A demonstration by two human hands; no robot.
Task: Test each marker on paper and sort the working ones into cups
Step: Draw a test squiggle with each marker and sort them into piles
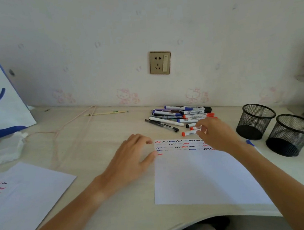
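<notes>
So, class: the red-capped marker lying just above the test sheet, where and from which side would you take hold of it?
Grip the red-capped marker by its white barrel, pinching from above. It lies flat, roughly left to right, cap pointing left, so the barrel's long sides are open. The right hand already pinches its right end, which leaves the cap free to pull off with the left hand.

A pale wall [138, 23] with faint pink cartoon prints carries a gold socket [160, 62]. Below runs a light wood-grain desk [94, 139] under soft, even light.
</notes>
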